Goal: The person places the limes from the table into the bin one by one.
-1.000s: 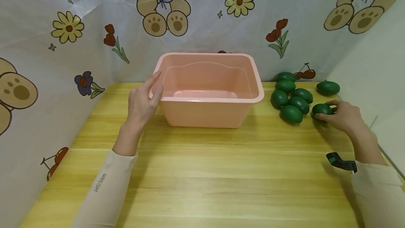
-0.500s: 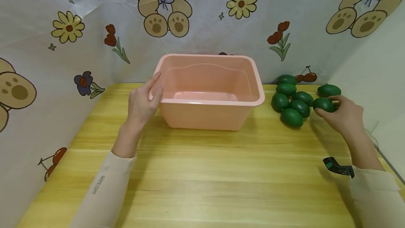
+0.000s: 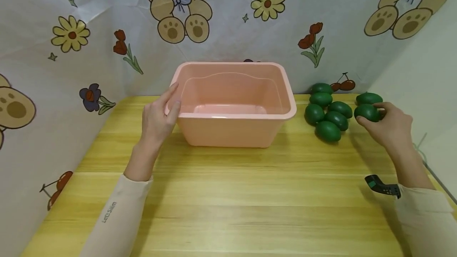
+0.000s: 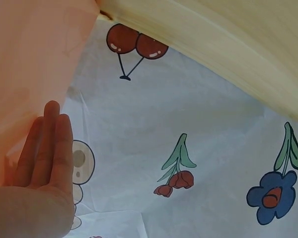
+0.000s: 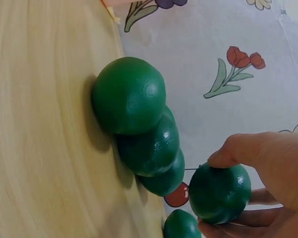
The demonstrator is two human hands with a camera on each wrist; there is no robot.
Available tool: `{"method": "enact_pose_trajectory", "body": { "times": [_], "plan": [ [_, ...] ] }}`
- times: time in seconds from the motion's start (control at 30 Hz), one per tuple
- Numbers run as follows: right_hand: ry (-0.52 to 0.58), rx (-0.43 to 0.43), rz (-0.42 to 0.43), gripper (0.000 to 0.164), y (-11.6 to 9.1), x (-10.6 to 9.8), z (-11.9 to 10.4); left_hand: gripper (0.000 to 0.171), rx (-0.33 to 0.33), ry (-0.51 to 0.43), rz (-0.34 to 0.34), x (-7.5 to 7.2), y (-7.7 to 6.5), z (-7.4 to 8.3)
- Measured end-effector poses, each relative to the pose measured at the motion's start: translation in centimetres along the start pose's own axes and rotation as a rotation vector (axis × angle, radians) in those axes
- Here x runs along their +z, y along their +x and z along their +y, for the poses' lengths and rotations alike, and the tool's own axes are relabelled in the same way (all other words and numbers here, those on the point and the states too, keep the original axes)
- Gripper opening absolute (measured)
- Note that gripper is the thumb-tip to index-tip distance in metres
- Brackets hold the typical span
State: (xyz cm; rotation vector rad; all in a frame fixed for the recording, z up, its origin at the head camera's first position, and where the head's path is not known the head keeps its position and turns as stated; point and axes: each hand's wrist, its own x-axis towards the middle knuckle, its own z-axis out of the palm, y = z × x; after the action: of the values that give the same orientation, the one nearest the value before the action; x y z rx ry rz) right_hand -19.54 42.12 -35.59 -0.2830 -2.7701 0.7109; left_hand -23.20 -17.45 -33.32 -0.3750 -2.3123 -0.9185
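Observation:
My left hand [image 3: 157, 120] rests against the left side of a pink plastic basin [image 3: 228, 130], index finger and thumb at the rim. In the left wrist view, straight fingers [image 4: 47, 153] lie along the basin's outer wall [image 4: 35, 59]. At the right, my right hand [image 3: 392, 128] holds a dark green lime [image 3: 367, 112] between thumb and fingers, raised off the wood. Beyond it sits another lime [image 3: 369, 98]. Several more limes [image 3: 327, 131] lie bunched between the basin and my right hand. The right wrist view shows the held lime [image 5: 219, 193] with my thumb across its top.
The basin stands on a wood-grain table [image 3: 250, 193], close to a white cloth backdrop [image 3: 228, 27] printed with bears and flowers. A pale wall [image 3: 428, 86] borders the right side. A black strap-like device [image 3: 383, 186] sticks out from the right sleeve.
My right hand has lifted one lime off the table and moved it slightly back, near the rear lime. The left hand stays at the basin's rim. The head view has shifted a little.

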Motion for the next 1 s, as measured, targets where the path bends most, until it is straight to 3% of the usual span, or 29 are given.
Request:
{"method": "enact_pose_trajectory", "body": {
  "times": [0.27, 0.67, 0.83, 1.0],
  "plan": [
    [0.026, -0.006, 0.035, 0.077, 0.0, -0.2, -0.7, 0.058, 0.015, -0.004, 0.001, 0.0, 0.1, 0.1],
    [0.105, 0.023, 0.090, 0.079, -0.9, -1.2, -2.8, 0.057, 0.038, -0.019, 0.061, 0.6, -0.3, 0.1],
    [0.106, -0.011, 0.078, 0.077, -1.7, -1.8, -4.8, 0.060, 0.036, -0.036, 0.074, 1.1, -0.7, 0.2],
    [0.116, -0.082, 0.112, 0.074, -1.9, -2.2, -8.3, 0.059, 0.022, -0.030, 0.086, 0.8, -0.5, 0.5]
  ]
}}
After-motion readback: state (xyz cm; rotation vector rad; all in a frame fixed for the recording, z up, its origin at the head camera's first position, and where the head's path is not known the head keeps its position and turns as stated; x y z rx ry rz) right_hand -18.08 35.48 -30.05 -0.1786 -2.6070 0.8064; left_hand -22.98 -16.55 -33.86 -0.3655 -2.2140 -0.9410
